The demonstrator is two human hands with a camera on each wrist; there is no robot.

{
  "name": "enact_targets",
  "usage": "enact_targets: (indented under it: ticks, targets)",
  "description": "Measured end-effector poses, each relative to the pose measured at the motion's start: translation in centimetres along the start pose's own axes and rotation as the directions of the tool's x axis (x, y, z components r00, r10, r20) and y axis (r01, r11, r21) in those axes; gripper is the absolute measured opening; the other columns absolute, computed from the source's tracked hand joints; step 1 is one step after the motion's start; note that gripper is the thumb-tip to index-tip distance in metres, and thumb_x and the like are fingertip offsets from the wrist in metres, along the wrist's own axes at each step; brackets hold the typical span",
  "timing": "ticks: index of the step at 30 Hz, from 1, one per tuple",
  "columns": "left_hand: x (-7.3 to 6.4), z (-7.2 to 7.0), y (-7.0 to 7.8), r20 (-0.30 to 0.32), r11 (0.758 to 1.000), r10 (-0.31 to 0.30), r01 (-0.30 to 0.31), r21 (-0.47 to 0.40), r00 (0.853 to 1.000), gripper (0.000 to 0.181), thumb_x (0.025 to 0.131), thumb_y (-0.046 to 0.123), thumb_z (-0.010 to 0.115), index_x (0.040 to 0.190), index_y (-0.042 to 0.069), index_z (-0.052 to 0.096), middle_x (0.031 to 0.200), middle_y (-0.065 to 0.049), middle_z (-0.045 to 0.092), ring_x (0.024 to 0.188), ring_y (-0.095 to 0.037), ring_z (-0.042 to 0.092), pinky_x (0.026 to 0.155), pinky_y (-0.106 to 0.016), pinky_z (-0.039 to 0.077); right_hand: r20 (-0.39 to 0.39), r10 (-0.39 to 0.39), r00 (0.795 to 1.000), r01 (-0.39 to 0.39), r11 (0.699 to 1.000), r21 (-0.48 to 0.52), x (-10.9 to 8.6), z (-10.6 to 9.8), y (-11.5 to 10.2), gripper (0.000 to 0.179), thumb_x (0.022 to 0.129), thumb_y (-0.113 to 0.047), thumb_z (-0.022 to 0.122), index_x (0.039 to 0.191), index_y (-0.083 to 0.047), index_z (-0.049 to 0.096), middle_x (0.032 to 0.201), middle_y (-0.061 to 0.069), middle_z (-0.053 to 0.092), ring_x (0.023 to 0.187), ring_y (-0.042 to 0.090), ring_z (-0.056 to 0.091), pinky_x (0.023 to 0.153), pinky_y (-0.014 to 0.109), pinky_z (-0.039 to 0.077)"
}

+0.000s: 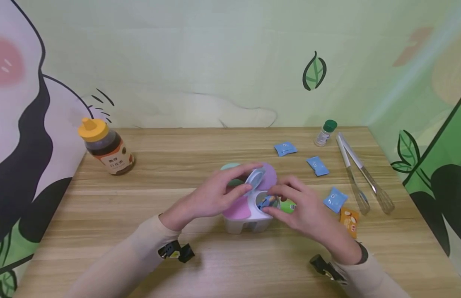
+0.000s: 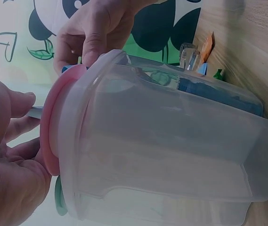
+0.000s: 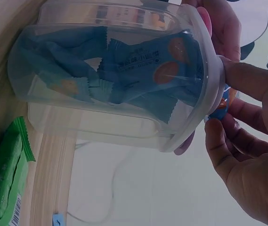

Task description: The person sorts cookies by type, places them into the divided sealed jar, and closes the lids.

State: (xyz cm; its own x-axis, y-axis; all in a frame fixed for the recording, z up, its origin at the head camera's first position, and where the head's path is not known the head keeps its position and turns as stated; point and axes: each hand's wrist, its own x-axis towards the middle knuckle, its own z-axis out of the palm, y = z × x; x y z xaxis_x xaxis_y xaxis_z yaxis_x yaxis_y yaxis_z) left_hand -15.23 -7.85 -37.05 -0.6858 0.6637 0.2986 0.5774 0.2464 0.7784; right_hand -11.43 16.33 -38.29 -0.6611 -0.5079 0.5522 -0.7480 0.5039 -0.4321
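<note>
A clear storage box [image 1: 249, 225] with several compartments stands mid-table. Its round lids are green, purple [image 1: 269, 177] and pink [image 1: 238, 209], and a light blue lid [image 1: 255, 178] is raised. My left hand [image 1: 211, 194] pinches that raised lid between thumb and fingers. At the uncovered opening, my right hand [image 1: 308, 209] pinches a blue snack packet [image 3: 222, 107], partly inside the rim. Several blue packets [image 3: 143, 66] fill the compartment below, seen through its wall in the right wrist view. The fingers cover part of the held packet.
Several blue packets [image 1: 317, 166], an orange packet [image 1: 349, 222] and metal tongs [image 1: 364, 171] lie to the right. A green packet [image 3: 4, 176] lies close beside the box. A green-capped shaker [image 1: 324, 134] stands behind, and a yellow-capped bottle [image 1: 111, 151] stands at the left.
</note>
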Motion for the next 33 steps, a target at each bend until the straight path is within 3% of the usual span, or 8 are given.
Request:
enact_targets:
  ticks: [8,15,20,25,33]
  targets:
    - [0.01,-0.02,0.01,-0.003,1.0,0.002,-0.002,0.015,1.0,0.047,0.1,0.015,0.055,0.145,0.013,0.046,0.141,-0.004,0.055,0.123,-0.013,0.056,0.099,-0.029,0.05,0.033,0.019,0.999,-0.017,0.998,-0.062,-0.23,-0.28,0.11,0.03,0.077,-0.028,0.083,0.1,-0.011,0.074,0.104,-0.001,0.065,0.085,0.009,0.062,0.071,0.019,0.054]
    - [0.0,0.08,-0.05,-0.002,1.0,-0.007,0.007,-0.008,1.0,0.046,0.1,0.014,0.055,0.145,0.014,0.046,0.14,-0.003,0.055,0.122,-0.013,0.057,0.098,-0.027,0.05,0.057,0.03,0.998,-0.027,0.998,-0.06,-0.45,-0.48,0.09,0.032,0.079,-0.026,0.081,0.105,-0.014,0.068,0.097,-0.004,0.065,0.082,0.008,0.058,0.067,0.027,0.055]
    - [0.02,0.11,-0.02,0.004,0.999,-0.015,0.016,-0.031,1.0,0.046,0.1,0.014,0.055,0.145,0.013,0.046,0.14,-0.003,0.055,0.124,-0.014,0.057,0.098,-0.027,0.05,0.059,-0.025,0.998,0.027,0.999,-0.045,-0.37,-0.61,0.18,0.016,0.081,-0.024,0.08,0.093,-0.017,0.071,0.097,-0.006,0.067,0.088,0.009,0.061,0.074,0.027,0.057]
    - [0.05,0.11,0.02,0.004,0.999,-0.018,0.018,-0.028,1.0,0.046,0.1,0.013,0.055,0.145,0.013,0.046,0.14,-0.002,0.055,0.124,-0.014,0.056,0.099,-0.028,0.05,0.064,-0.091,0.994,0.092,0.995,-0.027,-0.28,-0.62,0.38,0.009,0.082,-0.021,0.078,0.089,-0.017,0.074,0.095,-0.006,0.07,0.091,0.011,0.062,0.078,0.028,0.057]
    - [0.06,0.1,0.01,0.003,1.0,-0.008,0.008,-0.02,1.0,0.046,0.1,0.013,0.054,0.145,0.012,0.046,0.139,-0.003,0.056,0.121,-0.014,0.058,0.098,-0.031,0.051,0.216,-0.133,0.967,0.146,0.988,-0.047,-0.22,-0.83,0.56,0.017,0.089,-0.031,0.071,0.094,-0.015,0.076,0.094,-0.009,0.072,0.1,0.013,0.056,0.084,0.029,0.052]
